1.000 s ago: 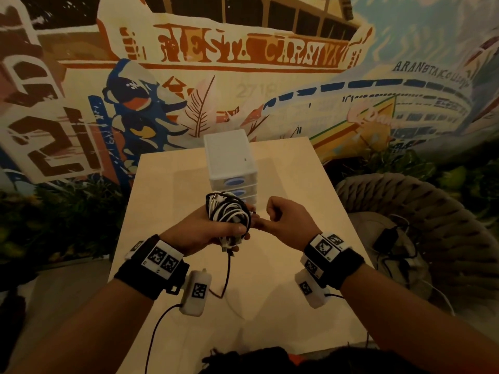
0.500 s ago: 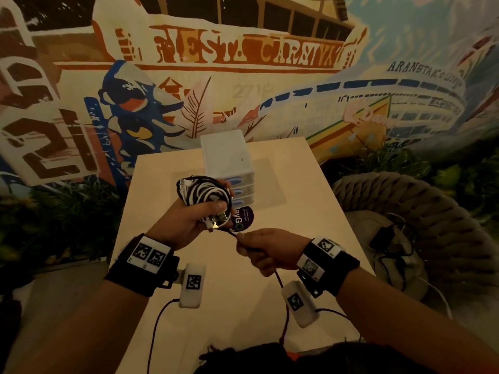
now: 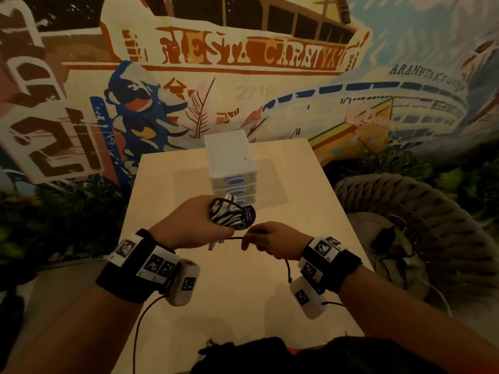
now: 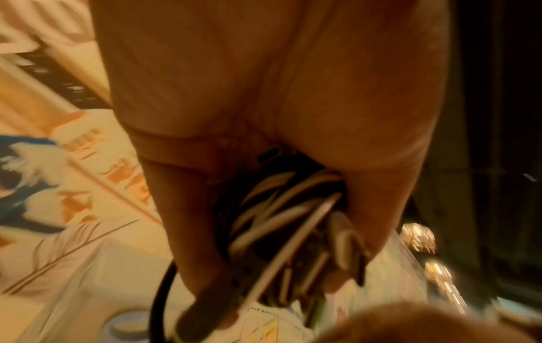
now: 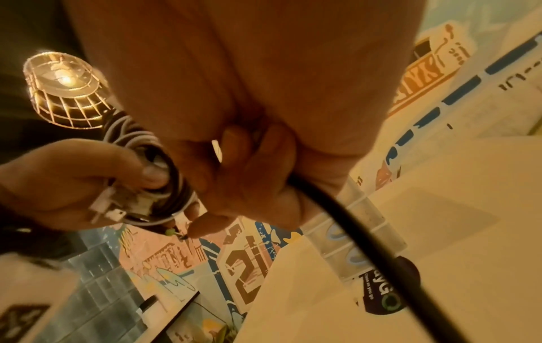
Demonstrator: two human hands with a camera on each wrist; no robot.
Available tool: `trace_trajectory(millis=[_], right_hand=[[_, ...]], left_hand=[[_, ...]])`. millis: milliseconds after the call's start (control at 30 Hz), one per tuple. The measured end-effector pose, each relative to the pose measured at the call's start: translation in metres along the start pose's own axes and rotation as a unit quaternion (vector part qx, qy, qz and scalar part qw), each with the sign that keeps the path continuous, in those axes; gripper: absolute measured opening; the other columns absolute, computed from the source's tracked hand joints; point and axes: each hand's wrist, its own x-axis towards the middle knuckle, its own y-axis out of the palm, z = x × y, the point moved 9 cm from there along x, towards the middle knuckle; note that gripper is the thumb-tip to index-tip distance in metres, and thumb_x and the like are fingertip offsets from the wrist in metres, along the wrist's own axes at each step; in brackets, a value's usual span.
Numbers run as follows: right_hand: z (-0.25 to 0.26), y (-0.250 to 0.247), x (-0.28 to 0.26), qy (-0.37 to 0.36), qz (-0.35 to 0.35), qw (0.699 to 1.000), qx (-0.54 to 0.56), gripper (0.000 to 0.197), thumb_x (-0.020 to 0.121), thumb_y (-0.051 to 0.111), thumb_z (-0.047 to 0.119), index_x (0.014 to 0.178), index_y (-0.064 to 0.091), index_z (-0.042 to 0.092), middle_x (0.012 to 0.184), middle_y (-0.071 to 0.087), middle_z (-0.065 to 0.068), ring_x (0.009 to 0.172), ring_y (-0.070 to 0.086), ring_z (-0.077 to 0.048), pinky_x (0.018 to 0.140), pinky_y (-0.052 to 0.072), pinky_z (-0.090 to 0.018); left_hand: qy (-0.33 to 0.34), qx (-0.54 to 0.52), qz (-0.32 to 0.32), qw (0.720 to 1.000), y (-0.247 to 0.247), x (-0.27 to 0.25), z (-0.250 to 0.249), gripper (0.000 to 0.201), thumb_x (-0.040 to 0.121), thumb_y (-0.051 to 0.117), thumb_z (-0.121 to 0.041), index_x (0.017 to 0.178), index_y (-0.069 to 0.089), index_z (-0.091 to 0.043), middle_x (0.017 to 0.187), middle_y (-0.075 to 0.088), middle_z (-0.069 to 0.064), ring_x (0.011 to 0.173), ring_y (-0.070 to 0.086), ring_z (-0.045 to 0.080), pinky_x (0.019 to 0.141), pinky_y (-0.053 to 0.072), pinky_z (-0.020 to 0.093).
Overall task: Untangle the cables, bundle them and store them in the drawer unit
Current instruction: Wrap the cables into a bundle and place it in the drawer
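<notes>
My left hand (image 3: 194, 228) grips a coiled bundle of black and white cables (image 3: 225, 214) above the table, in front of the white drawer unit (image 3: 232, 168). In the left wrist view the fingers curl round the cable bundle (image 4: 287, 222). A loose black cable end (image 3: 235, 238) runs from the bundle to my right hand (image 3: 267, 238), which pinches it. The right wrist view shows that black cable (image 5: 352, 222) passing through the curled right fingers, with the bundle (image 5: 158, 181) and a white plug (image 5: 108, 204) in the left hand. All drawers look closed.
The drawer unit stands mid-table on the pale wooden table (image 3: 310, 206). A round purple sticker (image 3: 249, 214) lies on the table by the unit's base. A woven rope chair (image 3: 421, 225) with a black adapter and cables stands to the right. A painted mural wall rises behind.
My left hand turned the bundle over and lowered slightly. My right hand slid along the black cable end and now holds it taut level with the left hand.
</notes>
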Motion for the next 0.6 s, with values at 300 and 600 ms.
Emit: trace_trajectory(millis=[300, 600], right_hand=[[-0.009, -0.003, -0.002, 0.072, 0.043, 0.962, 0.259, 0.063, 0.080, 0.046, 0.068, 0.087, 0.065, 0.008, 0.076, 0.063, -0.005, 0.053, 0.031, -0.014, 0.050, 0.022, -0.027], [0.000, -0.002, 0.001, 0.080, 0.069, 0.990, -0.092, 0.030, 0.088, 0.070, 0.052, 0.076, 0.068, 0.025, 0.053, 0.061, 0.019, 0.061, 0.055, -0.005, 0.058, 0.042, -0.023]], left_hand=[[0.101, 0.329, 0.012, 0.939, 0.041, 0.011, -0.003, 0.035, 0.081, 0.065, -0.038, 0.115, 0.058, -0.034, 0.099, 0.068, -0.010, 0.087, 0.065, 0.019, 0.067, 0.048, 0.028], [0.096, 0.357, 0.067, 0.927, 0.077, 0.016, 0.000, 0.023, 0.090, 0.055, -0.041, 0.107, 0.059, -0.027, 0.095, 0.067, -0.007, 0.080, 0.064, 0.018, 0.064, 0.049, 0.031]])
